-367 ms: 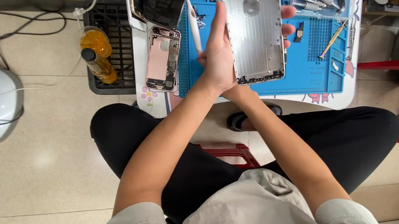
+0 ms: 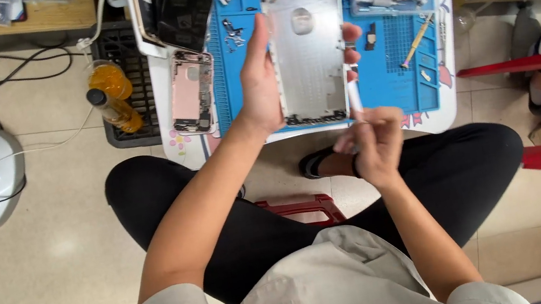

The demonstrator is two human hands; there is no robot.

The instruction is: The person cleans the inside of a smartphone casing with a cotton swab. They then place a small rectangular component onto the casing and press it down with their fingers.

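Hands raised: left (image 2: 261,92) grips silver phone housing (image 2: 308,45) (upright), right (image 2: 374,146) pinches white tool (image 2: 354,99)

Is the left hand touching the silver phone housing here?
Touching. The head view shows the left hand gripping the silver phone back housing by both long edges.

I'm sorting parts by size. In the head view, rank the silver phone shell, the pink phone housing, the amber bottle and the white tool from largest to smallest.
1. Silver shell, though raised nearer the camera.
2. Pink housing.
3. Amber bottle.
4. White tool, partly hidden in the right hand.
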